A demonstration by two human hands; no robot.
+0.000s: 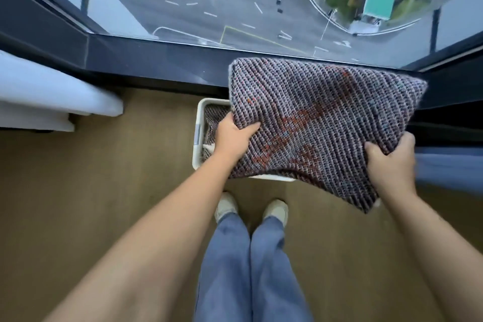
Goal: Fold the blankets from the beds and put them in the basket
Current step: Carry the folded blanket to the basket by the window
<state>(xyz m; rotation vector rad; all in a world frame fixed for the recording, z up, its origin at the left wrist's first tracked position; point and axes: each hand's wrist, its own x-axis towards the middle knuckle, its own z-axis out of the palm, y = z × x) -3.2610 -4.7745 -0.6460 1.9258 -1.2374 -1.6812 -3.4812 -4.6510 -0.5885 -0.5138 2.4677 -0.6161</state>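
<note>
A: Fingers first. Left hand (234, 136) is clenched on the left edge of the folded blanket (318, 123), thumb over the top face, the other fingers tucked under and hidden. Right hand (392, 162) grasps the near right corner the same way, thumb and fingers (376, 150) bunching the knit

B: Why two grips on opposite sides?

A: My reading: the fold has nothing under it, so holding both sides keeps the layers flat and stops the bundle opening. The near edge sags between the hands, which fits a soft, heavy knit

B: Where is the blanket relative to the basket (200, 123)?

A: In the air above it, covering most of the opening. Only the basket's left rim and a strip of near rim show. It stands on the floor (104, 204) against the window frame (156, 60), just ahead of the person's shoes (251, 210)

B: Anything inside already?

A: Yes, a second blanket (213, 119) of the same knit shows at the left end of the basket. Judged stage: lowering this one on top

B: Risk?

A: The bundle looks wider than the opening and sits skewed to the right; the far right corner may hang over the rim unless it is shifted left. White bed (52, 94) at the left is well apart, no blanket visible on it
</note>
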